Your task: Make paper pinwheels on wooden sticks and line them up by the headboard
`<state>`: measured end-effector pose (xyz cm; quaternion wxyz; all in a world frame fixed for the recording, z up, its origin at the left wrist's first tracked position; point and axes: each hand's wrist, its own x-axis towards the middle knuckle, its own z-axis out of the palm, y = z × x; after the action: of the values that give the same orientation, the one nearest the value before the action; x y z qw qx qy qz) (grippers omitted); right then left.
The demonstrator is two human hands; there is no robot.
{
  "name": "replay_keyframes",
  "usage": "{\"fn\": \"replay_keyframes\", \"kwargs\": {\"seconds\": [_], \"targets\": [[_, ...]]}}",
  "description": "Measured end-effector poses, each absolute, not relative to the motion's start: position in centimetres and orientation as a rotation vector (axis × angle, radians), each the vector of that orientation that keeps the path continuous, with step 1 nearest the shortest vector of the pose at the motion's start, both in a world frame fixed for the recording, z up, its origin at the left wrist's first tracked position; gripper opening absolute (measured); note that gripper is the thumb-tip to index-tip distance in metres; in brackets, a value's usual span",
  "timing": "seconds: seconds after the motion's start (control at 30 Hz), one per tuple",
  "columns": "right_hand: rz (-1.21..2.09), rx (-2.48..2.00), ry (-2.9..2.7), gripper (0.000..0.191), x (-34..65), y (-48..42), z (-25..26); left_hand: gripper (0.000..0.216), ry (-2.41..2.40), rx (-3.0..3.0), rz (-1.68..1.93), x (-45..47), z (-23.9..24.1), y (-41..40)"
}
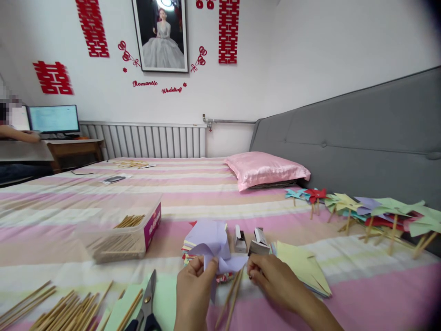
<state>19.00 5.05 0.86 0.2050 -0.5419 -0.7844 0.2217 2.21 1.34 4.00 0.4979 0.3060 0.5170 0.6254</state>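
Observation:
A lilac paper pinwheel with folded blades is pinched between the thumb and fingers of my left hand. Just to its right, my right hand has its fingertips pressed together; a tiny dark spot shows at them, too small to name. Two thin wooden sticks lie on the bed between my hands. Behind the pinwheel is a stack of coloured paper, lilac sheets on top. Two small open boxes stand beyond my right hand, beside yellow paper sheets.
Scissors lie on green paper, near many loose sticks. A clear plastic box holds more sticks. Finished pinwheels line the right, by the headboard and pink pillow. A person's arm shows at a desk.

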Motion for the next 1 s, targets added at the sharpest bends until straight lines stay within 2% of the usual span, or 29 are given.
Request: {"fn": "replay_keyframes", "kwargs": {"seconds": [0.37,0.63,1.0], "targets": [[0.778,-1.486,-2.211,0.026,19.41,4.87,0.61,0.015,1.231,0.72,1.528,2.38,4.03,1.38],[0.75,-1.458,-2.213,0.016,19.02,4.95,0.31,0.013,1.214,0.715,1.507,2.43,3.84,1.28],[0.779,-1.238,-2.263,0.035,19.37,4.85,0.28,0.014,1.234,0.732,1.502,2.39,3.89,1.27]]}}
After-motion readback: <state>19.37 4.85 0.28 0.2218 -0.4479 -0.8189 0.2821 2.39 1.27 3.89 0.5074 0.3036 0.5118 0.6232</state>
